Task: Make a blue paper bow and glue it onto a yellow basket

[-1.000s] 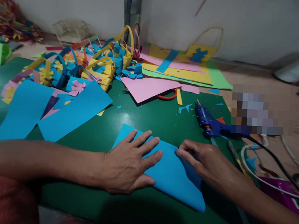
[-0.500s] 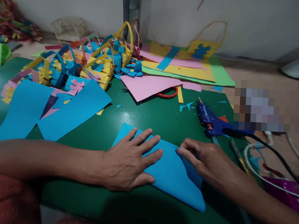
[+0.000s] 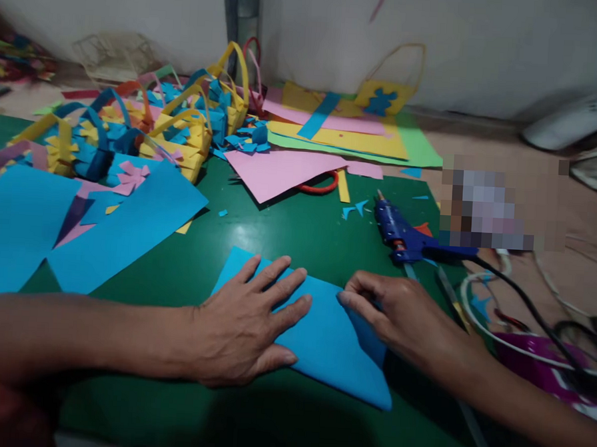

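Observation:
A folded sheet of blue paper (image 3: 330,338) lies on the green tabletop (image 3: 238,220) in front of me. Flat on its left part rests my left hand (image 3: 248,321), fingers spread. My right hand (image 3: 384,301) pinches the sheet's upper right edge between thumb and fingers. The paper curves up a little along the fold near its lower right corner. To the right, behind my right hand, a blue glue gun (image 3: 403,232) lies on its side.
Small paper baskets (image 3: 183,134) crowd the back left, with larger blue sheets (image 3: 132,231) before them. A pink sheet (image 3: 281,172) partly covers red-handled scissors (image 3: 325,185). Stacked coloured paper (image 3: 343,139) lies at the back. Cables (image 3: 468,286) and a purple object (image 3: 516,355) are at right.
The whole view has shifted, so things appear slightly farther left. Both hands keep the same hold on the blue paper, and its fold looks nearly unchanged.

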A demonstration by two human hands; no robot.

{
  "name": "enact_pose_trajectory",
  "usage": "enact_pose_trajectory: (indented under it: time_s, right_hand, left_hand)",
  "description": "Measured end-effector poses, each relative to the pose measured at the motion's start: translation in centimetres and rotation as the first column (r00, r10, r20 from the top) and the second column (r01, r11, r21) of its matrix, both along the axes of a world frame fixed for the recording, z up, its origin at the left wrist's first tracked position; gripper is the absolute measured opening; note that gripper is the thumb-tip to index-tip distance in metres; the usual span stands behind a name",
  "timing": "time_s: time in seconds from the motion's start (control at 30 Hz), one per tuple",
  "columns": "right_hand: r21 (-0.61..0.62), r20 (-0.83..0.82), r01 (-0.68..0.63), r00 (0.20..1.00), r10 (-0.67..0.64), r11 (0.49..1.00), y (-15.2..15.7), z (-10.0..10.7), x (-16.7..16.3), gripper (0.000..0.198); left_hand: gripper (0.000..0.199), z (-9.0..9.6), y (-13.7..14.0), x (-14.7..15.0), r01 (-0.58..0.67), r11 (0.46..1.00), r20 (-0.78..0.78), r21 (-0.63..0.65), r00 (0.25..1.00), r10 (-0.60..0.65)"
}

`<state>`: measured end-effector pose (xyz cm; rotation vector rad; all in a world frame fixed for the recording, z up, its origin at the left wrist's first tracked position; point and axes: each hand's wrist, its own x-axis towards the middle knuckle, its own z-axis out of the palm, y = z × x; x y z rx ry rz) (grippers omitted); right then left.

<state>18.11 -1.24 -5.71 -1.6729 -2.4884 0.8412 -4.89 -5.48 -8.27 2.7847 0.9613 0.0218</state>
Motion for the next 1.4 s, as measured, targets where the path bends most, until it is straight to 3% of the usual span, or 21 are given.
enact_pose_trajectory:
  time_s: [0.13,0.33,0.47,0.77,1.0,1.4]
  right_hand:
    - [-0.037,0.005,0.096,0.995,-0.096,0.995,-0.9,0.7,1.1,0.017]
    - [-0.161,-0.014,0.249,0.967,-0.255,0.955,-2.1,0.9,2.7,0.022]
    - [-0.238,-0.020,0.260,0.962,-0.273,0.936,-2.3,0.8,3.0,0.027]
    - [-0.225,0.025,0.295,0.955,-0.297,0.929,-2.4,0.9,2.8,0.021]
    - [-0.349,-0.009,0.340,0.931,-0.366,0.873,-2.2,0.8,2.9,0.019]
    - [-0.455,0.007,0.374,0.909,-0.417,0.808,-1.4,0.9,2.9,0.021]
  left_hand:
    - [0.057,-0.3,-0.3,0.1,-0.018,0.999,-0.029,0.033,0.999,0.019]
    - [0.056,-1.2,-0.6,-0.1,0.001,0.995,0.003,0.096,1.000,-0.002]
    - [0.056,-1.5,-0.7,-0.2,-0.002,0.990,0.006,0.139,1.000,0.001]
    - [0.055,-1.5,-0.7,-0.2,0.020,0.984,0.012,0.175,1.000,-0.022]
    - [0.052,-1.6,-0.8,-0.2,0.018,0.982,0.026,0.186,0.999,-0.023]
    - [0.054,-1.4,-0.6,-0.2,0.044,0.983,-0.012,0.181,0.999,-0.043]
